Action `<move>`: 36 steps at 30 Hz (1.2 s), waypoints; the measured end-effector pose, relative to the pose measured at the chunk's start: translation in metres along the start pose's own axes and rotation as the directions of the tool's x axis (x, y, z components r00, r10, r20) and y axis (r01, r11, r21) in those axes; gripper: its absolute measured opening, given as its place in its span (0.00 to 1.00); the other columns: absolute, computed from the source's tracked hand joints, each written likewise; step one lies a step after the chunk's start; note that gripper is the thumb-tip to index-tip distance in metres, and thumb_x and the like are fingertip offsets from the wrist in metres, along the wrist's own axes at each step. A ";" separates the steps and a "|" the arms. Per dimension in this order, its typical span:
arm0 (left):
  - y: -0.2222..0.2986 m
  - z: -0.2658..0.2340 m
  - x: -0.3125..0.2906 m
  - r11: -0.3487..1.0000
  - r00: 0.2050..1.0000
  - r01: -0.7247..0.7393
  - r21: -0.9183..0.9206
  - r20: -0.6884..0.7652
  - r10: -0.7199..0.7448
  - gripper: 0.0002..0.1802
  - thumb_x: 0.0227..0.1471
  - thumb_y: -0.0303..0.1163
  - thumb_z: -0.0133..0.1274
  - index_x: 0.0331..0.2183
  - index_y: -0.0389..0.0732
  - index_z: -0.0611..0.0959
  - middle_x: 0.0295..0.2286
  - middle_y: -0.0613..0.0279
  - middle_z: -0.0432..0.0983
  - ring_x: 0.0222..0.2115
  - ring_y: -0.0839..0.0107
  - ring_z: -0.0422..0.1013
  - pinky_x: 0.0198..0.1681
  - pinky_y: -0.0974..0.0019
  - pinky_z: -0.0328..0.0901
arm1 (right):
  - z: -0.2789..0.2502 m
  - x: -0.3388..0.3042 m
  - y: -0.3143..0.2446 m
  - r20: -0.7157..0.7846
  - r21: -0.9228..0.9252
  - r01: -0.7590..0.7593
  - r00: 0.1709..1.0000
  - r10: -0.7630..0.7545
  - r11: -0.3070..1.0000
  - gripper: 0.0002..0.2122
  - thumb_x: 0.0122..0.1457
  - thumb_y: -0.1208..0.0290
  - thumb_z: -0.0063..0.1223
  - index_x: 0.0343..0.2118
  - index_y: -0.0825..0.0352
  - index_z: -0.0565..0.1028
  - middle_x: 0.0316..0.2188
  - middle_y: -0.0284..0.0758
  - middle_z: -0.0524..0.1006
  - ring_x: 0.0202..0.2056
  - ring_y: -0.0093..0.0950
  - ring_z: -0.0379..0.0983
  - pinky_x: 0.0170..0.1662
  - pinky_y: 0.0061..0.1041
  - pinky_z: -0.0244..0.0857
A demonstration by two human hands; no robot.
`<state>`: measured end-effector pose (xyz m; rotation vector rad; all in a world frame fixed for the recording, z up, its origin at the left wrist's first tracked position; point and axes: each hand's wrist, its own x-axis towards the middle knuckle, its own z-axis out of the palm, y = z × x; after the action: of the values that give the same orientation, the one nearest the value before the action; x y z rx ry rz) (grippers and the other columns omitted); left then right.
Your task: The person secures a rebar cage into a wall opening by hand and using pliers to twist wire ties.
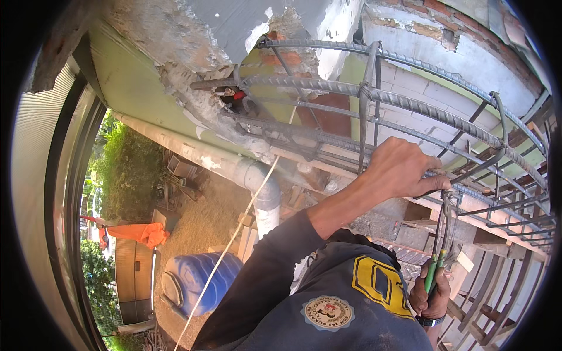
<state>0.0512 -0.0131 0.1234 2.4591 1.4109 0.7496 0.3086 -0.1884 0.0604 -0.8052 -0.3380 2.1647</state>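
Note:
A cage of ribbed steel rebar [421,105], joined with bent stirrups [367,88], runs from the broken wall out to the right. My left hand [401,167] is closed round a lower bar of it, thumb and fingertips beside the jaws of a pair of pincers [445,225]. Those pincers stand nearly upright, jaws up against the lower bars. Lower down, my right hand [430,292] grips their green handles, with a dark band on the wrist. Whether the jaws hold a tie wire is too small to tell.
A pale rope [243,219] slants down past my left arm. Left of the cage are a chipped wall [193,76] and a grey drainpipe [257,181]. Far below lie a blue tank [205,281] and an orange cloth [146,234]. Timber slats [492,286] stand at lower right.

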 end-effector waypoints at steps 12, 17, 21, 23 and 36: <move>0.001 0.005 0.007 1.000 1.000 -0.027 0.015 0.006 0.027 0.26 0.46 0.61 0.53 0.36 0.52 0.86 0.16 0.58 0.75 0.19 0.58 0.73 0.21 0.58 0.65 | 0.023 -0.007 -0.032 -0.066 -0.334 0.023 0.997 -0.047 0.942 0.22 0.62 0.55 0.46 0.47 0.73 0.66 0.25 0.47 0.74 0.19 0.37 0.75 0.20 0.32 0.72; 0.002 0.006 0.005 0.996 0.998 -0.062 0.056 0.008 0.062 0.22 0.47 0.55 0.56 0.39 0.52 0.85 0.18 0.59 0.76 0.19 0.59 0.73 0.21 0.59 0.64 | 0.022 -0.003 -0.036 -0.135 -0.294 0.072 0.984 -0.116 0.953 0.15 0.59 0.71 0.52 0.47 0.62 0.64 0.30 0.42 0.74 0.19 0.32 0.74 0.16 0.26 0.69; 0.007 -0.004 0.006 0.996 0.991 -0.065 0.066 0.121 0.057 0.23 0.48 0.50 0.55 0.47 0.57 0.80 0.23 0.61 0.73 0.22 0.58 0.72 0.23 0.57 0.65 | 0.025 0.000 -0.040 -0.145 -0.287 0.054 0.984 -0.099 0.957 0.12 0.56 0.80 0.53 0.41 0.65 0.65 0.26 0.37 0.72 0.21 0.29 0.74 0.19 0.26 0.71; 0.013 -0.005 0.009 0.991 0.987 -0.089 0.103 0.143 0.074 0.22 0.48 0.45 0.56 0.48 0.58 0.79 0.24 0.62 0.72 0.23 0.58 0.72 0.23 0.58 0.65 | 0.023 -0.001 -0.040 -0.151 -0.332 0.056 0.982 -0.111 0.942 0.11 0.56 0.81 0.52 0.39 0.65 0.65 0.25 0.36 0.71 0.21 0.29 0.74 0.21 0.28 0.73; 0.006 0.004 0.009 0.973 0.973 -0.191 0.133 0.154 0.170 0.24 0.49 0.40 0.57 0.50 0.63 0.77 0.23 0.63 0.69 0.21 0.59 0.72 0.22 0.58 0.66 | 0.022 -0.010 -0.056 0.038 -0.298 -0.132 0.988 0.150 0.945 0.14 0.56 0.73 0.46 0.43 0.60 0.58 0.39 0.57 0.75 0.50 0.50 0.69 0.49 0.41 0.65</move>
<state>0.0613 -0.0082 0.1255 2.7225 1.2445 0.5081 0.3319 -0.1587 0.1076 -0.9541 -0.6655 2.3084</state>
